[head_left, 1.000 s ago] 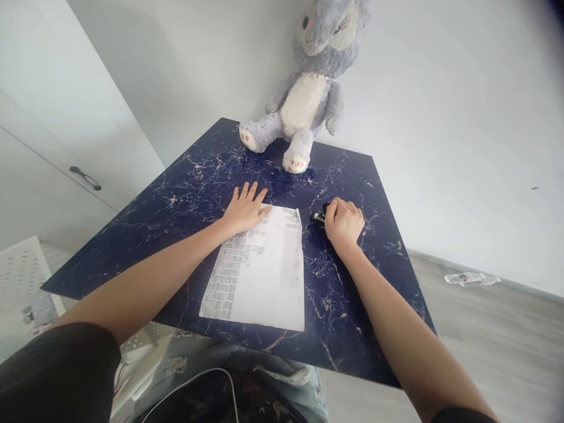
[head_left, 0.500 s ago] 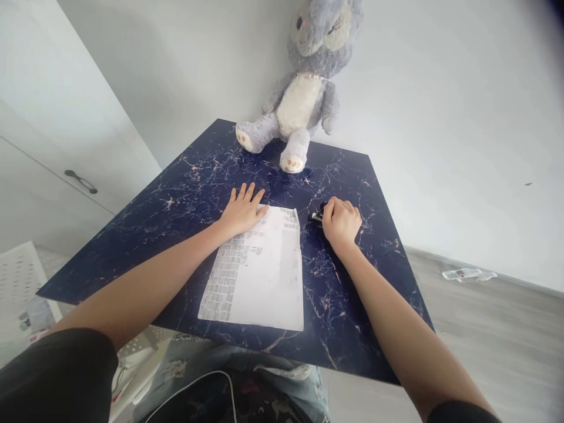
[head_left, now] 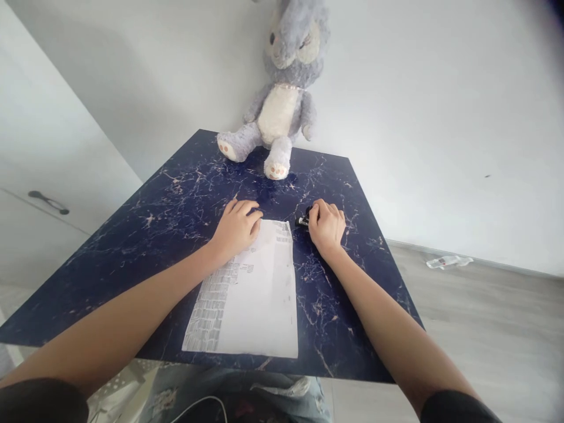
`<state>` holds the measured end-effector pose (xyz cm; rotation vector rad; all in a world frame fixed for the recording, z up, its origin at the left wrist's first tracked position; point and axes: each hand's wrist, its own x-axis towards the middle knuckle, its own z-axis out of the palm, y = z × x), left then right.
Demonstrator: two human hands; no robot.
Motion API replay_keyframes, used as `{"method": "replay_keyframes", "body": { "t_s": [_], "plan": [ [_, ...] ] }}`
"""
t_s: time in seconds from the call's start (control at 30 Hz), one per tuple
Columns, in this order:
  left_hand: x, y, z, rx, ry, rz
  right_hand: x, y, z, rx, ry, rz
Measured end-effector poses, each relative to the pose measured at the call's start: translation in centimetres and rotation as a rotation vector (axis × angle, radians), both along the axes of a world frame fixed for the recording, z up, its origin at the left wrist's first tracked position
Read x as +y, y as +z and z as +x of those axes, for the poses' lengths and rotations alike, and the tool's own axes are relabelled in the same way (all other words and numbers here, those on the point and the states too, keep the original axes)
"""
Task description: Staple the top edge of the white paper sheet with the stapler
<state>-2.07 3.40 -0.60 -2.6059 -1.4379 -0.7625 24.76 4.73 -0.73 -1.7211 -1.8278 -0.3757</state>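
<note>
A printed white sheet of paper [head_left: 259,299] lies on the dark blue marbled table [head_left: 352,329]. At the sheet's upper left corner rests my left hand [head_left: 238,228], its fingers bent and slightly apart, with nothing visible in it. To the right of the paper, my right hand [head_left: 326,226] is closed around a black object [head_left: 302,221] with a white mark. Only the object's left end shows; the rest is hidden under the fingers, so what it is remains unclear.
A grey plush toy [head_left: 282,106] sits at the table's back edge against the wall. Clear plastic packaging [head_left: 449,262] lies on the floor at the right. A white cabinet with a dark handle [head_left: 48,202] stands at the left.
My left hand's fingers, spread flat before, have curled inward. The view has shifted, so the table and toy appear further left. My right hand still grips the black object beside the paper.
</note>
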Motion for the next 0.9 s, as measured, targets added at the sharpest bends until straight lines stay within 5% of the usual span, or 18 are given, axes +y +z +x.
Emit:
{"method": "replay_keyframes", "body": {
  "t_s": [0.13, 0.37, 0.63, 0.7, 0.8, 0.9],
  "plan": [
    [-0.8, 0.1, 0.8, 0.024, -0.230, -0.082, 0.0, 0.0, -0.1, -0.014, -0.017, 0.005],
    [-1.3, 0.4, 0.6, 0.112, -0.275, -0.191, -0.1, 0.2, 0.0, 0.011, 0.045, -0.022],
    [-2.2, -0.5, 0.4, 0.250, -0.325, -0.374, -0.6, 3.4, 3.9, 0.309, 0.428, -0.373],
    [-2.2, -0.9, 0.7, 0.215, -0.334, -0.377, -0.5, 3.8, 4.8, 0.222, 0.474, -0.479],
    [-2.0, -0.9, 0.9, 0.088, -0.352, -0.374, -0.8, 4.2, 4.8, 0.153, 0.347, -0.476],
    [-1.3, 0.1, 0.4, -0.320, -0.221, -0.284, -1.9, 4.9, 2.6, 0.277, 0.246, -0.361]
  ]
}}
